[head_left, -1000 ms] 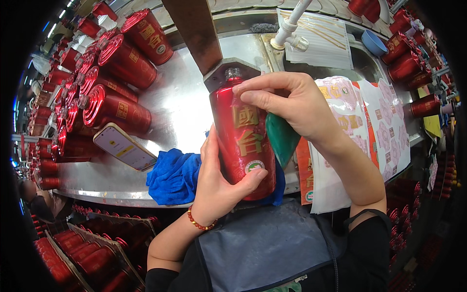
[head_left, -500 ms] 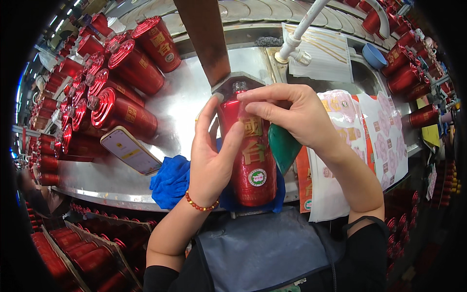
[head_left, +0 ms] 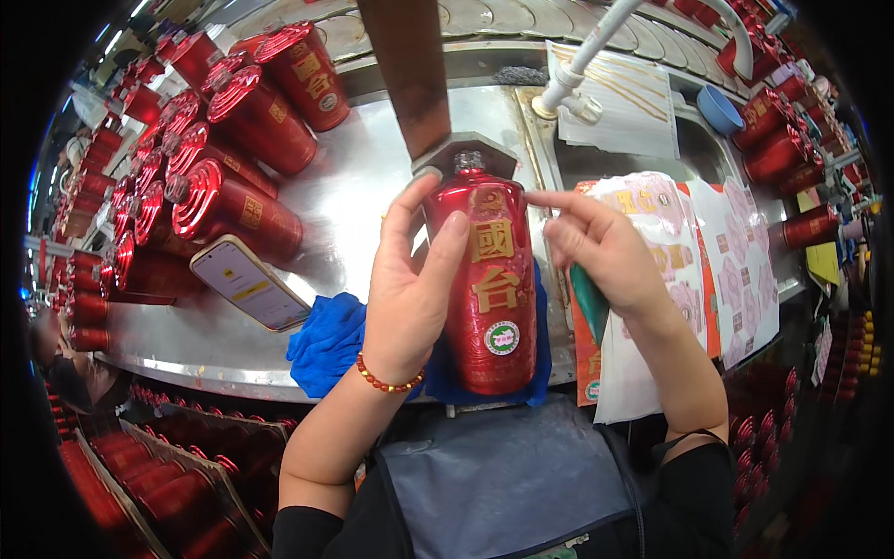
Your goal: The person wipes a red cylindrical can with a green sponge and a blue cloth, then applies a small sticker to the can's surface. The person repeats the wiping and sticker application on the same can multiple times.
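While the left hand [head_left: 410, 289] grips the red bottle [head_left: 489, 279] lying on a blue cloth [head_left: 326, 340] at the steel counter [head_left: 363, 186] edge, the right hand [head_left: 601, 256], clutching a green scraper [head_left: 589, 303], fingers the bottle's shoulder; phone [head_left: 250, 282] and stacked red bottles [head_left: 233, 130] lie left, label sheets [head_left: 717, 242] right.

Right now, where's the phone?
In the head view the phone lies on the steel table, left of the blue cloth, below the lying red bottles.
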### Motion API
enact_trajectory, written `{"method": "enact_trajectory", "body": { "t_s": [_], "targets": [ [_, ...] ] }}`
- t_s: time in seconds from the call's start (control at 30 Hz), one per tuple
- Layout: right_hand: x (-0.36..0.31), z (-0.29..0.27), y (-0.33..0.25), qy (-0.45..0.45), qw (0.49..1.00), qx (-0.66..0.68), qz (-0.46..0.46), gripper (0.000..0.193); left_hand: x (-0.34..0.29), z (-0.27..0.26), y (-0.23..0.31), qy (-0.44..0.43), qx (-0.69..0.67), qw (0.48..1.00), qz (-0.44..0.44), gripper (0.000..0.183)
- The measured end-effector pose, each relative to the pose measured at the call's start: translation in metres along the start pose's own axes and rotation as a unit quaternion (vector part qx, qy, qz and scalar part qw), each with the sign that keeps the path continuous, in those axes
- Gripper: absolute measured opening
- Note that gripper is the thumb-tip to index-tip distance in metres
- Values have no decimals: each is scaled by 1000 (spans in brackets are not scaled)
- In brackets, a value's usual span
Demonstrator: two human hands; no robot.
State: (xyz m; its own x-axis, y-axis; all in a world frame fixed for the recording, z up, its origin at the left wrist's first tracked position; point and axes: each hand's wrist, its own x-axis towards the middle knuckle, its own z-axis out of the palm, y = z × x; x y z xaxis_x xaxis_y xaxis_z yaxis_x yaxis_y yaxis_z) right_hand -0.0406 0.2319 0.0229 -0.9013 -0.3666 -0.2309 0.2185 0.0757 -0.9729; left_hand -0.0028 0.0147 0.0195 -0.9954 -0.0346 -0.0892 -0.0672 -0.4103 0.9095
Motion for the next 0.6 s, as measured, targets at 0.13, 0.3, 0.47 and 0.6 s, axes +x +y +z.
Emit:
{"method": "enact_trajectory", "body": {
  "t_s": [0.13,0.3,0.47,0.6],
  "targets": [
    [-28,9,7,-45,994,77,64,56,-1,-1,3,-2,3,1000,-14,58],
    [-47,14,19,-80,985,118,101,68,-7,-8,5,-19,51,998,-41,64],
    [-53,16,30,-98,981,138,98,72,-42,-6,5,-64,145,987,-37,83],
    [-49,18,36,-118,975,154,111,73,-45,-3,5,-64,143,986,-57,82]
  ]
}}
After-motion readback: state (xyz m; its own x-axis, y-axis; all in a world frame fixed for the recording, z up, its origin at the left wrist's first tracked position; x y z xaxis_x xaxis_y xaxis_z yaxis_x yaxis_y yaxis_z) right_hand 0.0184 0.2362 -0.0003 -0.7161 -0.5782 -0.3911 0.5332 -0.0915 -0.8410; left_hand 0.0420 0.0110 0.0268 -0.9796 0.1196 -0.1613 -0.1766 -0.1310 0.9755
